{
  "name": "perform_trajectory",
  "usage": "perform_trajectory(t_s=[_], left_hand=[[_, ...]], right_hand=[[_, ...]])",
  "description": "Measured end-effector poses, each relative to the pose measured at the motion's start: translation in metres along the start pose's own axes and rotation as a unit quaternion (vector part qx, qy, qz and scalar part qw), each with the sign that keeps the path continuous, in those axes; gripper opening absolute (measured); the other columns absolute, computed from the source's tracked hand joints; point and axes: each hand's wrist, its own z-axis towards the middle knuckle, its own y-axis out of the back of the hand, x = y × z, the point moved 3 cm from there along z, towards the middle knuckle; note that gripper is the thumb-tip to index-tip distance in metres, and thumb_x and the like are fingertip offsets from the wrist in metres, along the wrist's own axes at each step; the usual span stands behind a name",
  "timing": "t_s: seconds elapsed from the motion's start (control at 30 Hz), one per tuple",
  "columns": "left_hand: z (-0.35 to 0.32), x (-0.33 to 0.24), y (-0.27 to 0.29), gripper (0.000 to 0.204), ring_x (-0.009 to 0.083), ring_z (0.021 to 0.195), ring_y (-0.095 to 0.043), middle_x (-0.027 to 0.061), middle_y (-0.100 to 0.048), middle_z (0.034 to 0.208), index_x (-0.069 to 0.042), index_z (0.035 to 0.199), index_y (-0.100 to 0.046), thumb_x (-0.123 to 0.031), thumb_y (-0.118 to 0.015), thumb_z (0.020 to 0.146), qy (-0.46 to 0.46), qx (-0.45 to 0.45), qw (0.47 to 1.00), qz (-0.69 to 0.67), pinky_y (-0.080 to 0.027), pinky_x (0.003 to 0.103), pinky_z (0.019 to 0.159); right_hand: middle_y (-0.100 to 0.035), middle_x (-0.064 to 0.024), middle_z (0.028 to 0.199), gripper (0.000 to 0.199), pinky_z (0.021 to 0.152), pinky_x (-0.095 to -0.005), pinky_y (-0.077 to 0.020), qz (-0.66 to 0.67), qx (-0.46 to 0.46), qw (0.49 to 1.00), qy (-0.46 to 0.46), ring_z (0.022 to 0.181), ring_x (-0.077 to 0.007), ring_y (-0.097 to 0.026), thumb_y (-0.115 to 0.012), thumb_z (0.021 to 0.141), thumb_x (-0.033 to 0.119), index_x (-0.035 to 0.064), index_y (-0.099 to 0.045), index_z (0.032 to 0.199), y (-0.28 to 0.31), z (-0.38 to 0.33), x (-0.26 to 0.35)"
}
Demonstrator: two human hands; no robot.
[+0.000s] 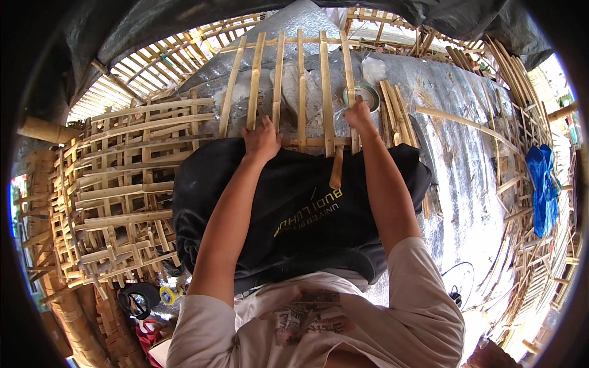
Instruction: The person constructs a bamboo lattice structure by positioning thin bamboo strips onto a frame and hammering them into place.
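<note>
A frame of several upright bamboo slats (300,92) joined by thin crosspieces stands in front of me, its near end at the black cloth (245,202) over my lap. My left hand (262,141) is closed around the lower part of the slats on the left side, fingers curled between two of them. My right hand (361,116) grips the rightmost slat a little higher up; its fingertips are partly hidden. Between my forearms, a short, thick bamboo piece (336,168) lies on the cloth, pointing toward me.
Finished-looking bamboo lattices (132,162) are stacked at left. Behind the slats lie a green-rimmed bowl (368,97) and a pale slab (294,86). Loose strips (399,113) lie at right on the silvery sheet (466,178). A blue bag (543,190) hangs far right; a yellow tape roll (167,295) sits lower left.
</note>
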Motion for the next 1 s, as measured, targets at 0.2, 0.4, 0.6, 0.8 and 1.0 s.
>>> perform_trajectory(t_s=[0.2,0.4,0.6,0.8,1.0], left_hand=[[0.000,0.019,0.001,0.036,0.0342,0.101,-0.065,0.0134,-0.071,0.101,-0.007,0.112,-0.057,-0.035,-0.061,0.090,0.024,-0.020,0.999,-0.035,-0.028,0.058,0.103],[0.005,0.005,0.001,0.032,0.0336,0.099,-0.065,0.0145,-0.071,0.090,-0.007,0.106,-0.057,-0.033,-0.061,0.089,0.027,-0.014,0.999,-0.044,-0.030,0.057,0.103],[0.002,0.021,0.000,0.039,0.0348,0.102,-0.065,0.0164,-0.070,0.102,-0.006,0.116,-0.056,-0.037,-0.058,0.091,0.037,0.005,0.999,0.011,-0.030,0.058,0.102],[0.011,0.008,0.008,0.049,0.0341,0.104,-0.064,0.0172,-0.068,0.110,-0.005,0.129,-0.052,-0.037,-0.056,0.092,0.038,0.037,0.998,0.039,-0.032,0.060,0.101],[0.011,0.009,-0.001,0.060,0.0358,0.113,-0.060,0.0188,-0.063,0.119,-0.003,0.140,-0.039,-0.039,-0.055,0.094,0.027,-0.074,0.996,0.050,-0.034,0.064,0.097]], right_hand=[[-0.062,-0.0337,0.110,0.040,0.092,-0.0490,-0.0476,0.107,-0.025,0.994,0.017,0.107,-0.0459,-0.060,-0.052,0.080,0.007,-0.0095,-0.053,0.116,-0.021,0.005,0.005],[-0.068,-0.0258,0.088,0.042,0.060,-0.0435,-0.0539,0.016,-0.090,0.991,0.095,0.067,-0.0357,-0.067,-0.062,0.089,0.020,0.0002,-0.053,0.125,-0.020,0.024,-0.019],[-0.063,-0.0336,0.104,0.043,0.087,-0.0488,-0.0498,0.070,0.003,0.997,0.011,0.096,-0.0463,-0.063,-0.054,0.080,0.009,-0.0075,-0.048,0.120,-0.015,-0.004,0.024],[-0.060,-0.0362,0.098,0.052,0.090,-0.0498,-0.0485,-0.047,-0.026,0.994,0.091,0.097,-0.0496,-0.061,-0.057,0.072,0.004,-0.0138,-0.037,0.116,-0.016,-0.007,0.023],[-0.059,-0.0372,0.099,0.049,0.090,-0.0503,-0.0477,-0.016,-0.004,0.998,0.060,0.097,-0.0514,-0.059,-0.056,0.073,0.000,-0.0127,-0.036,0.116,-0.014,-0.013,0.033]])
